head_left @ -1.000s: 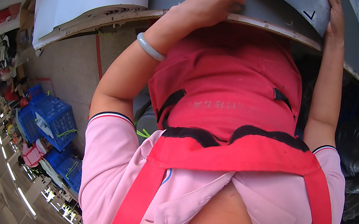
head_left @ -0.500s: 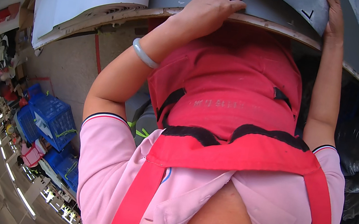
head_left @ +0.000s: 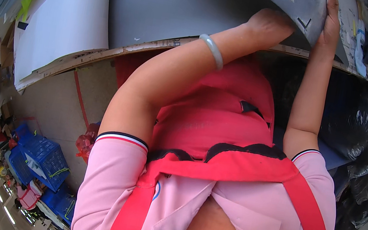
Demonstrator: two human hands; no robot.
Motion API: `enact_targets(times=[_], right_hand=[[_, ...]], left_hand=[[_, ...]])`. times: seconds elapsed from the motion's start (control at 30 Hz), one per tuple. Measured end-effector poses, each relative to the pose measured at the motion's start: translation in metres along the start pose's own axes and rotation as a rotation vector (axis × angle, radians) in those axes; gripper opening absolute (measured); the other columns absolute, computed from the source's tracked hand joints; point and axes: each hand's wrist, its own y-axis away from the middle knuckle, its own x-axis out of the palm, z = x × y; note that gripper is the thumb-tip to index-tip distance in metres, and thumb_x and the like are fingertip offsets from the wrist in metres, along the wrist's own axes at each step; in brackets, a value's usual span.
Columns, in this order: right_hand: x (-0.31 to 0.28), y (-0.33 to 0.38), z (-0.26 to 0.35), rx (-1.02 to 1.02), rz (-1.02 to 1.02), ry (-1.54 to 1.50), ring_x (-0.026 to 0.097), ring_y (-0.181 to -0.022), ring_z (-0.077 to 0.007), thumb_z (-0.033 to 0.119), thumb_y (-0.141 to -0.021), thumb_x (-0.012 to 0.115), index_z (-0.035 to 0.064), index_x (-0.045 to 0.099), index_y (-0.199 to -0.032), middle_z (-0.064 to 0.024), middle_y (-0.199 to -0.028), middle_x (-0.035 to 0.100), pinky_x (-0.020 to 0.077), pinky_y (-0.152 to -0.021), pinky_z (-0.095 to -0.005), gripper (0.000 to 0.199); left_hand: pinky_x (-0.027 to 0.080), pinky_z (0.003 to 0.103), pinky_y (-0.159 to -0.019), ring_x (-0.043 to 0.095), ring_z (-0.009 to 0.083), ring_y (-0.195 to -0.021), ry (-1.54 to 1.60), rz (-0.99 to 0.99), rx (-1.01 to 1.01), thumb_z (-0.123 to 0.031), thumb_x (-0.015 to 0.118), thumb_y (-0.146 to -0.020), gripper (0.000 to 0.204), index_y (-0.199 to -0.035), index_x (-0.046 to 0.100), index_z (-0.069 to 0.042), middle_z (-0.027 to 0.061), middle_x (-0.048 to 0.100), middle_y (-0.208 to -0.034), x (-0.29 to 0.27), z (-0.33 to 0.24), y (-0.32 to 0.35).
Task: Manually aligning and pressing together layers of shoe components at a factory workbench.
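Note:
A large grey sheet point(head_left: 182, 7) lies flat on a wooden-edged worktable point(head_left: 106, 53). Its right part is lifted into a curved flap point(head_left: 300, 3) with a small dark tick mark on it. My right hand point(head_left: 331, 20) reaches up and grips the flap's edge, fingers wrapped over it. My left hand point(head_left: 269, 24), with a pale green bangle point(head_left: 212, 50) on its wrist, rests on the flat sheet right under the flap. Its fingertips are hidden beneath the flap. A red apron over a pink shirt fills the lower middle.
A white sheet point(head_left: 68, 22) lies on the table left of the grey one. Black plastic-wrapped bundles point(head_left: 367, 126) sit under the table at right. Blue crates point(head_left: 42, 159) and a red bag point(head_left: 87, 140) stand on the floor at lower left.
My left hand has left the table's front edge and moved farther onto the grey sheet, under the lifted flap. My right hand still holds the flap's edge.

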Motion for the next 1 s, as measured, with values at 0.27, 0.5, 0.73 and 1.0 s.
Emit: enact_targets(times=[0.27, 0.5, 0.73, 1.0], right_hand=[[-0.041, 0.021, -0.021, -0.351, -0.258, 1.115, 0.064, -0.103, -0.0135, 0.023, -0.096, 0.07, 0.0116, 0.065, -0.12, -0.0006, -0.113, 0.068, 0.0512, -0.093, -0.0281, 0.027], [-0.059, 0.044, 0.016, -0.191, -0.556, 1.0, 0.057, -0.125, -0.0281, 0.04, -0.099, 0.061, 0.007, 0.051, -0.141, -0.0115, -0.136, 0.059, 0.0434, -0.11, -0.0446, 0.054], [-0.077, 0.033, 0.045, -0.114, -0.505, 0.91, 0.055, -0.126, -0.0282, 0.039, -0.101, 0.06, 0.0042, 0.051, -0.14, -0.0121, -0.139, 0.057, 0.0429, -0.11, -0.0447, 0.053], [-0.067, 0.033, 0.051, -0.065, -0.62, 1.041, 0.053, -0.128, -0.0291, 0.04, -0.101, 0.06, 0.0032, 0.046, -0.144, -0.0128, -0.143, 0.054, 0.0409, -0.112, -0.0439, 0.059]], left_hand=[[0.053, 0.04, -0.08, 0.068, 0.0293, -0.093, 0.46, -0.598, -0.283, -0.014, 0.062, -0.093, 0.019, -0.106, 0.069, -0.001, 0.0183, 0.07, -0.104, 0.011, 0.055, -0.039], [0.052, 0.039, -0.081, 0.069, 0.0297, -0.092, 0.445, -0.86, -0.808, -0.012, 0.059, -0.096, 0.021, -0.107, 0.07, 0.003, 0.0215, 0.071, -0.1, -0.16, 0.164, 0.085], [0.051, 0.037, -0.079, 0.067, 0.0238, -0.09, -0.256, -1.173, -0.935, -0.01, 0.059, -0.094, 0.026, -0.11, 0.066, 0.009, 0.0159, 0.073, -0.1, -0.361, 0.281, 0.344], [0.038, 0.05, -0.109, 0.06, 0.0356, -0.12, -0.408, -0.786, -1.92, -0.044, 0.073, -0.085, 0.053, -0.103, 0.072, 0.005, 0.0241, 0.068, -0.12, -0.327, 0.262, 0.51]])
